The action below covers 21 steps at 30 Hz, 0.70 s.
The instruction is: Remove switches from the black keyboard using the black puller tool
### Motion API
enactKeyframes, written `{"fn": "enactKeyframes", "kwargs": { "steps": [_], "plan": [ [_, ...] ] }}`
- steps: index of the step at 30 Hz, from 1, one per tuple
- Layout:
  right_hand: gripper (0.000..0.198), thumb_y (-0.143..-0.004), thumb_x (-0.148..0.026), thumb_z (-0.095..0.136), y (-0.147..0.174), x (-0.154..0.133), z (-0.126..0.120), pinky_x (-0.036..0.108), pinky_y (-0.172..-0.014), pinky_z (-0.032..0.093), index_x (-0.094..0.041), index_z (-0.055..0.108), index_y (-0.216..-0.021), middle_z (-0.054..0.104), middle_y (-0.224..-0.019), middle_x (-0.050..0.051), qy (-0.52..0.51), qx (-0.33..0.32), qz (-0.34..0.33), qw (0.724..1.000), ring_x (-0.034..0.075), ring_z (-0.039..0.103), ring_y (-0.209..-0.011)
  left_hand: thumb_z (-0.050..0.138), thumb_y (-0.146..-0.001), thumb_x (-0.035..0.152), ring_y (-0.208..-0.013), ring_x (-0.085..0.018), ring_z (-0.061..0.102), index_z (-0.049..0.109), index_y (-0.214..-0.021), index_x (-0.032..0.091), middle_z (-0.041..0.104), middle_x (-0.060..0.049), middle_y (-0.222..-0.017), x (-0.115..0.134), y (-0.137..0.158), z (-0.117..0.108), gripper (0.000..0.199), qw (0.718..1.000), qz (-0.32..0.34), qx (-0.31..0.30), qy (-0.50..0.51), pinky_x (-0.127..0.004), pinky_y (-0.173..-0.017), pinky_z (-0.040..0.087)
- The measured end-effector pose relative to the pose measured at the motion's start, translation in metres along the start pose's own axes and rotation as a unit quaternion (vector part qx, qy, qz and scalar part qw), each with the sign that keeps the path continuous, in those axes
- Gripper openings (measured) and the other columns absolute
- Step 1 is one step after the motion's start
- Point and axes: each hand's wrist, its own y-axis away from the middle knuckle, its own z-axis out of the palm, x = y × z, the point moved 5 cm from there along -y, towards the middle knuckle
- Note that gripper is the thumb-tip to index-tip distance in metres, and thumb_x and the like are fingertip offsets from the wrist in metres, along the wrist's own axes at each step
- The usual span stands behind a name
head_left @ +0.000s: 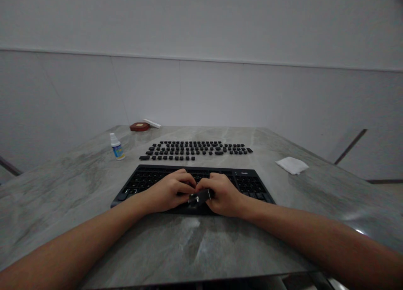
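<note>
A black keyboard (132, 192) lies in front of me on the table, with key switches bare of caps over much of it. My right hand (222, 195) is closed around a small black tool with shiny metal bits (201, 197), held over the lower middle of the keyboard. Close against it, my left hand (173, 188) has its fingers curled and pinched together over the keys. Whatever lies between the left fingertips is hidden. Beyond the keyboard, many loose black keycaps (192, 148) are laid out in rows.
A small white spray bottle with a blue label (117, 147) stands at the left. Back left are a dark red box (139, 126) and a white strip (152, 123). A folded white cloth (292, 165) lies at the right. A wall (201, 92) rises behind the grey marbled table (141, 252).
</note>
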Motion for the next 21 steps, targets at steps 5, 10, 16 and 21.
{"fn": "enactKeyframes", "kwargs": {
  "steps": [5, 10, 16, 21],
  "plan": [
    [0.014, -0.073, -0.009, 0.049, 0.0, 0.011, -0.01, 0.023, -0.057, 0.04, -0.017, 0.06, -0.073, 0.062, -0.064, 0.0, -0.067, 0.064, 0.095, 0.991, 0.012, 0.054, -0.057, 0.057, -0.092, 0.015, -0.091, -0.017, 0.062, 0.074, -0.096, 0.017, 0.068, -0.009, -0.098, 0.002, -0.004, 0.005, 0.018, 0.999, 0.017, 0.03, 0.021, -0.031, -0.082, 0.053],
    [0.012, -0.075, -0.008, 0.051, -0.002, 0.015, -0.008, 0.022, -0.055, 0.038, -0.016, 0.058, -0.069, 0.059, -0.06, -0.001, -0.075, 0.046, 0.126, 0.988, 0.011, 0.051, -0.054, 0.057, -0.092, 0.014, -0.092, -0.018, 0.064, 0.073, -0.097, 0.015, 0.067, -0.01, -0.103, 0.0, -0.003, 0.005, 0.017, 0.999, 0.011, 0.022, 0.031, -0.03, -0.082, 0.054],
    [0.012, -0.076, -0.01, 0.051, -0.001, 0.014, -0.011, 0.022, -0.055, 0.037, -0.017, 0.057, -0.069, 0.057, -0.06, -0.002, -0.07, 0.071, 0.12, 0.988, 0.011, 0.051, -0.054, 0.06, -0.084, 0.009, -0.091, -0.017, 0.064, 0.06, -0.108, 0.017, 0.066, -0.006, -0.1, -0.004, -0.001, -0.002, 0.025, 0.996, -0.055, 0.014, 0.065, -0.031, -0.083, 0.054],
    [0.013, -0.075, -0.008, 0.051, -0.002, 0.015, -0.011, 0.022, -0.055, 0.038, -0.017, 0.059, -0.069, 0.059, -0.06, -0.001, -0.066, 0.064, 0.133, 0.987, 0.011, 0.052, -0.054, 0.061, -0.078, 0.007, -0.087, -0.016, 0.064, 0.052, -0.102, 0.018, 0.065, -0.003, -0.095, -0.008, 0.0, -0.003, 0.027, 0.987, -0.118, 0.037, 0.107, -0.033, -0.081, 0.055]
  ]
}}
